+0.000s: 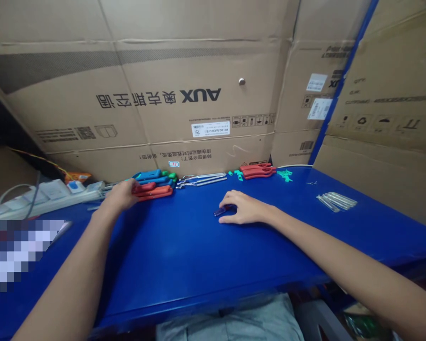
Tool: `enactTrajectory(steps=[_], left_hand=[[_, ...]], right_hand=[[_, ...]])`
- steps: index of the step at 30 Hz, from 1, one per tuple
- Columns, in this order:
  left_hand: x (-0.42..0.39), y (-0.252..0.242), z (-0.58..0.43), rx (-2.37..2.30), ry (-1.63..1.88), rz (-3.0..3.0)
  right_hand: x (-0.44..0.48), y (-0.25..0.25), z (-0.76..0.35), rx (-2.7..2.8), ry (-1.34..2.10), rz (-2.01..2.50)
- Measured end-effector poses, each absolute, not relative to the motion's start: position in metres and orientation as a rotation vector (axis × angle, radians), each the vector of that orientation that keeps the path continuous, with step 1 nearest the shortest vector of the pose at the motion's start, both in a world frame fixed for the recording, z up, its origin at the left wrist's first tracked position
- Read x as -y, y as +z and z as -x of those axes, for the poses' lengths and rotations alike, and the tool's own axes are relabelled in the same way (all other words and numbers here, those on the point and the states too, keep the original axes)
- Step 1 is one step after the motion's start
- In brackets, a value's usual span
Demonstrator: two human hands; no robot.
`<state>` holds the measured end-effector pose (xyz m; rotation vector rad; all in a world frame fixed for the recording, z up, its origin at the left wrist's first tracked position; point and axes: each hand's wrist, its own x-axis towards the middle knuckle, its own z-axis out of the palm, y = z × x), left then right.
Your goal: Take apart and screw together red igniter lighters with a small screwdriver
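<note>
A blue desk (184,255) fills the lower half of the frame, and a large cardboard AUX carton (156,94) printed with Chinese lettering stands upside down behind it. More cardboard (383,109) leans along the right side. At the left edge, a white power strip (46,196) lies beside the desk's far corner, with cables (14,189) trailing from it. A pixelated patch (17,255) hides whatever lies at lower left.

Along the back of the desk, left of centre, lies a stack of blue-handled tools (151,176) with red-handled tools (154,192) in front of it. To their right are thin steel tools (202,179), then a red-handled pair (257,170) with small green plastic pieces (284,175) just beside it. A bundle of clear slender tubes (337,201) lies at right.

The left hand (120,195) sits on the red-handled tools, fingers curled over them; whether it grips them cannot be told. The right hand (244,208), near mid-desk, rests with fingers spread and arched over a small dark blue object (220,210), which lies at its fingertips and thumb, with no clear pinch.
</note>
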<state>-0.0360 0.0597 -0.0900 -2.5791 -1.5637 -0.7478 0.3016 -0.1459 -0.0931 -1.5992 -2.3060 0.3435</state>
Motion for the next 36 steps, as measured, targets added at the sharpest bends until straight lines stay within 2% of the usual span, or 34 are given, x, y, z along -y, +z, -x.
enactTrajectory(steps=[5,8,10,14,17,19,21,25,31,34,36], left_hand=[[-0.040,-0.073,0.034,1.835,-0.484,2.461],[-0.031,-0.062,0.027,1.856,-0.473,2.376],[-0.024,-0.050,0.022,1.834,-0.612,2.250],[0.001,-0.024,0.000,1.490,-1.308,1.992],[0.030,-0.025,-0.034,1.066,-1.495,2.248],[0.048,-0.043,-0.061,0.972,-1.321,2.664],[0.062,-0.067,-0.086,0.960,-0.993,3.061],[0.075,-0.100,-0.108,0.888,-0.538,3.452],[0.077,-0.101,-0.103,0.645,-0.498,3.409],[0.075,-0.104,-0.105,0.587,-0.693,3.206],[0.074,-0.105,-0.106,0.551,-0.703,3.097]], right_hand=[[0.143,-0.098,-0.303,2.322,0.332,1.560],[0.142,-0.100,-0.303,2.339,0.317,1.537],[0.141,-0.099,-0.304,2.361,0.297,1.536],[0.138,-0.089,-0.313,2.325,0.055,1.525],[0.135,-0.077,-0.328,1.967,-0.144,1.499],[0.134,-0.070,-0.336,1.658,-0.085,1.456],[0.135,-0.066,-0.340,1.428,0.139,1.385],[0.138,-0.065,-0.332,1.306,0.524,1.245],[0.144,-0.070,-0.304,1.431,0.646,1.182],[0.145,-0.071,-0.301,1.396,0.555,1.157],[0.145,-0.071,-0.304,1.364,0.474,1.133]])
